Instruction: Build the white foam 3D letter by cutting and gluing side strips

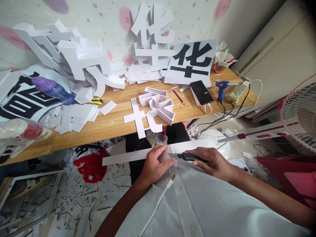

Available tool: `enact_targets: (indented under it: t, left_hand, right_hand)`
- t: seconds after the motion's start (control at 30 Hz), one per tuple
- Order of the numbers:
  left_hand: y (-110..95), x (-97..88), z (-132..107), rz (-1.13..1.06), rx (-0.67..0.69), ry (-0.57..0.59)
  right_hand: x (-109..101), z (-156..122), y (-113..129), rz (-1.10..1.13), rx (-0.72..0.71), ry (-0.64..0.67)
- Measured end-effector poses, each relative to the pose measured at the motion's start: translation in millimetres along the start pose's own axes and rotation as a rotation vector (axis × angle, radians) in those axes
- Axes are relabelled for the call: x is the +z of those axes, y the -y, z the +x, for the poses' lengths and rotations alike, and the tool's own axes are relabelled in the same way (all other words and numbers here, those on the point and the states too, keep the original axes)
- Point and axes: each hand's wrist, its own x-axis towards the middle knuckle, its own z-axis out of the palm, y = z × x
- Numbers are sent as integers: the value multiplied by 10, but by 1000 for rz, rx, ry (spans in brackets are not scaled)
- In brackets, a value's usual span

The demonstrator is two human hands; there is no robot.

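My left hand [158, 163] is closed on a long white foam board strip [125, 156], pinching it near its middle over my lap. The strip runs on to the right past my fingers. In my right hand [209, 160] is a black utility knife [189, 156]; its blade lies against the strip just right of my left fingers. A charging cable [158, 202] hangs down my shirt below the hands. Ahead, near the table's front edge, lie white cut-out character parts [139, 116] and a piece with raised side walls [159, 102].
On the wooden table [111, 123] are a pencil [178, 96], a phone [201, 92], a blue glue gun [222, 89] and a yellow knife [96, 101]. A printed character sheet [192, 62] leans at the back. To the right stands a fan [300, 115]. Scraps cover the floor.
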Motion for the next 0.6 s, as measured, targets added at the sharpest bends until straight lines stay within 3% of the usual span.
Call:
enact_targets:
  t: [0.37, 0.6]
  left_hand:
    - [15, -1, 8, 1, 12, 3]
    - [27, 1, -10, -34, 22, 2]
  right_hand:
    - [-25, 42, 80, 37, 1, 40]
    - [9, 6, -36, 24, 9, 10]
